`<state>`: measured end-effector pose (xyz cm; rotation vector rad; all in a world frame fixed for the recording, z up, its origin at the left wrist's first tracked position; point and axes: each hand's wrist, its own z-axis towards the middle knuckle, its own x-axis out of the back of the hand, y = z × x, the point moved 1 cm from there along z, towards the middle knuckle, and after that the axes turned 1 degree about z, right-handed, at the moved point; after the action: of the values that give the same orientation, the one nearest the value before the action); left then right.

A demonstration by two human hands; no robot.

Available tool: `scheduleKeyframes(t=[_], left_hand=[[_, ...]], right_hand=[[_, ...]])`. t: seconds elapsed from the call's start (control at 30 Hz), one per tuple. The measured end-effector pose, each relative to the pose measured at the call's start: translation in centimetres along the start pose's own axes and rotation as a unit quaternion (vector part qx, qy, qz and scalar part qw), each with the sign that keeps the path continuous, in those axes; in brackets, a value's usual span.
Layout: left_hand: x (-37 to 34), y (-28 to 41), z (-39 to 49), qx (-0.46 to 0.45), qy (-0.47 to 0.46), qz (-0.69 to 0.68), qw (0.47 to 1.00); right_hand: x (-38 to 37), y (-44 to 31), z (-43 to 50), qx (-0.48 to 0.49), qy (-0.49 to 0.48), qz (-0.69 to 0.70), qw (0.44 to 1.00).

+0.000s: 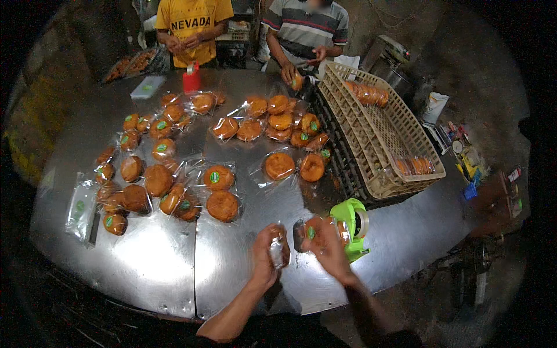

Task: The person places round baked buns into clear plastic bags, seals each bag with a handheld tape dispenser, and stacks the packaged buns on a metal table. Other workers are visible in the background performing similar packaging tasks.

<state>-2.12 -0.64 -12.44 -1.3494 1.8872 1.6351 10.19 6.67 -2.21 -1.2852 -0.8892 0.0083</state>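
Note:
My left hand (pixel 263 254) grips a bun in clear plastic (pixel 277 248) above the front of the metal table. Beside it, my right hand (pixel 331 252) is blurred by motion. Its fingers overlap another wrapped bun with a green label (pixel 311 232); whether they hold it or only pass over it, I cannot tell. Just right of these fingers stands a lime-green tape dispenser (pixel 348 213) with a roll of tape (pixel 362 222). Part of a wrapped bun shows between my right hand and the dispenser.
Several wrapped buns (pixel 159 180) cover the table's left and middle. Stacked plastic crates (pixel 383 135) hold packed buns at right. A red tape dispenser (pixel 191 80) and plastic bags (pixel 80 213) lie about. Two people stand opposite; one person's hand (pixel 289 74) holds a bun.

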Motion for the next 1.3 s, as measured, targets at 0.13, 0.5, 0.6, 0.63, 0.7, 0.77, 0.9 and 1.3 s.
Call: scheduleKeyframes(t=[0.13,0.5,0.6,0.63,0.7,0.77,0.9,1.3], left_hand=[[-2.4,-6.4,4.8,-0.08,0.025,0.56,0.824],[4.2,2.7,5.6,-0.148,0.123,0.346,0.918],[4.1,6.4,6.9,-0.211,0.176,0.176,0.945],[3.4,6.8,6.9,-0.185,0.148,0.176,0.955],[1.4,6.8,6.2,-0.129,0.081,0.178,0.972],[-2.0,6.0,3.9,-0.258,0.012,0.261,0.93],[-7.1,5.0,-2.8,-0.447,-0.126,0.325,0.824],[-10.9,2.8,-9.5,-0.407,-0.018,0.386,0.828]], right_hand=[[0.9,3.1,11.6,0.112,-0.03,-0.229,0.966],[-6.4,5.9,25.4,0.007,-0.115,-0.184,0.976],[-5.8,1.7,16.6,0.126,-0.092,-0.092,0.983],[-4.7,1.0,12.7,-0.036,-0.111,-0.007,0.993],[-4.0,-0.1,6.3,-0.094,-0.047,0.178,0.978],[-1.5,-1.2,1.7,0.033,0.066,0.131,0.989],[3.6,-4.4,-6.5,0.168,0.244,-0.03,0.955],[2.8,-1.2,-10.7,0.1,0.159,0.498,0.846]])
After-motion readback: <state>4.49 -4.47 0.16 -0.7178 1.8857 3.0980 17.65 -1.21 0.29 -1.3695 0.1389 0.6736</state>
